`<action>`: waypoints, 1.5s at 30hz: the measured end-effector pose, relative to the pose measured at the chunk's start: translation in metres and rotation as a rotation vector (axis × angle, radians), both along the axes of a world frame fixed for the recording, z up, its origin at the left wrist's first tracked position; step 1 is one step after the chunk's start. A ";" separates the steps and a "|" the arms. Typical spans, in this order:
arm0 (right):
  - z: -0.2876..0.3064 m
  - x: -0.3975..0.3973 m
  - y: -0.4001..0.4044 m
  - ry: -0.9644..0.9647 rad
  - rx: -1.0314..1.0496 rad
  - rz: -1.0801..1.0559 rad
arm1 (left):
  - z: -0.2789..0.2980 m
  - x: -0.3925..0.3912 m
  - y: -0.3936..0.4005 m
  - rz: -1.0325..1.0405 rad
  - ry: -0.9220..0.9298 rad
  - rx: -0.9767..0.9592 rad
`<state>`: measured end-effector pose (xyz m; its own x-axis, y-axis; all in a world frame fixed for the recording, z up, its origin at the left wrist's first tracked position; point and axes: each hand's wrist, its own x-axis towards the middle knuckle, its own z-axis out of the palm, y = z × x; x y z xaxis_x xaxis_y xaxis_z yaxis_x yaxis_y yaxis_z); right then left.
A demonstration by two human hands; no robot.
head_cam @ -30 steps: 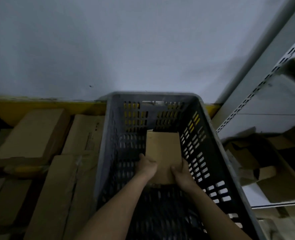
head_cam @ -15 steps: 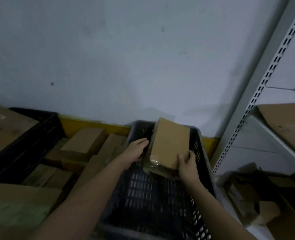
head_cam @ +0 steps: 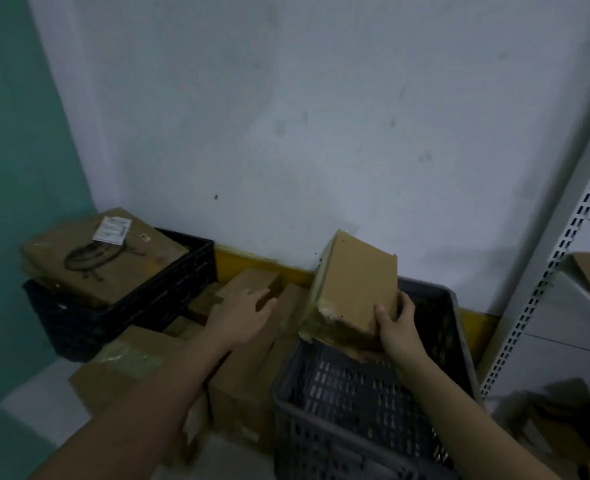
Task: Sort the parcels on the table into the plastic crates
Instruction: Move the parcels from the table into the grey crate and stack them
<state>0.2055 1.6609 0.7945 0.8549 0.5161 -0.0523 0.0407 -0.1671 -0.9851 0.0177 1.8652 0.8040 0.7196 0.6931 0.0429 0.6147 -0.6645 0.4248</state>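
Pale scuffed wall (head_cam: 321, 116) across twelve o'clock, teal wall (head_cam: 16, 168) at nine, perforated white shelving upright (head_cam: 563, 265) at three. Grey plastic crate (head_cam: 355, 410) at five o'clock, slotted walls, nothing legible on it. Black plastic crate (head_cam: 141, 306) at nine o'clock, topped by large flat cardboard parcel (head_cam: 103, 254) with black scribble and white shipping label (head_cam: 111, 230), print too small to read. Heap of brown cartons (head_cam: 245, 375) between both crates, no readable markings. Unmarked small cardboard box (head_cam: 355, 285) tilted above grey crate's far rim, gripped at lower corner by right hand (head_cam: 395, 327), thumb on front face, fingers curled behind. Left hand (head_cam: 241, 317) over heap, fingers extended, loosely together; contact unclear.
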 end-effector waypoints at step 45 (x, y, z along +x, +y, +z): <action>-0.042 -0.213 0.248 -0.123 -0.389 0.036 | -0.065 -0.210 0.183 -0.160 -0.225 -0.229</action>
<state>-0.0074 1.9089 0.7529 0.8487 0.5077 -0.1483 0.1668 -0.5229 -0.8359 -0.1921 2.0483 0.7390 0.8103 0.5819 0.0687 0.3846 -0.6166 0.6869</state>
